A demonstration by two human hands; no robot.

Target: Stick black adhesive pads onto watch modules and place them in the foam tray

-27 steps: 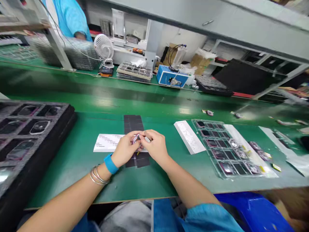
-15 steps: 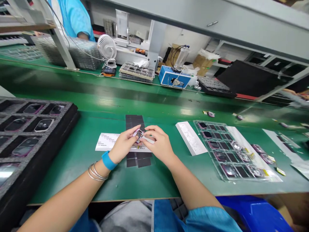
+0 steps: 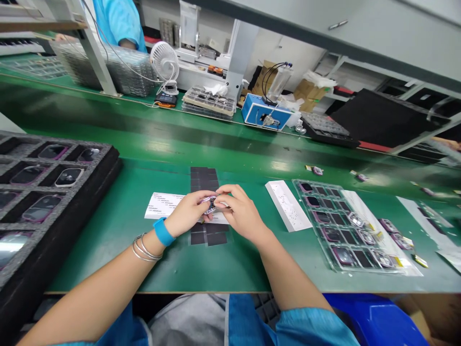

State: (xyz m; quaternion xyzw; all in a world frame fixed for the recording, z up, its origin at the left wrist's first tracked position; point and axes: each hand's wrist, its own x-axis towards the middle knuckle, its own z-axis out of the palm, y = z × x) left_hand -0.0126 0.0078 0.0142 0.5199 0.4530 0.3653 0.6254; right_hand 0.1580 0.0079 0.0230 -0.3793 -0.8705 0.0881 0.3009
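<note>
A small open smartwatch case [image 3: 210,205] with a purple rim and circuitry inside is held up over the bench, tilted. My left hand [image 3: 185,211] grips its left side, thumb in front and fingers behind. At the right edge of the case, the fingers of my right hand [image 3: 242,210] are closed against it; their tips partly hide what they pinch. Below the hands lies a white printed label sheet [image 3: 162,205], across a strip of black square pads [image 3: 203,178].
At left stands a black foam tray [image 3: 99,166] of watch cases. To the right are a narrow white box [image 3: 288,206] with small specks on it and a clear plastic tray [image 3: 326,262] of watch parts. Loose watch parts [image 3: 396,235] lie beyond. Across the bench are a fan [image 3: 164,60] and another person's blue sleeve [image 3: 120,21].
The smartwatch case has tilted between my hands, showing less of its inside. My right fingers have drawn in closer around its right edge. The camera view has shifted slightly.
</note>
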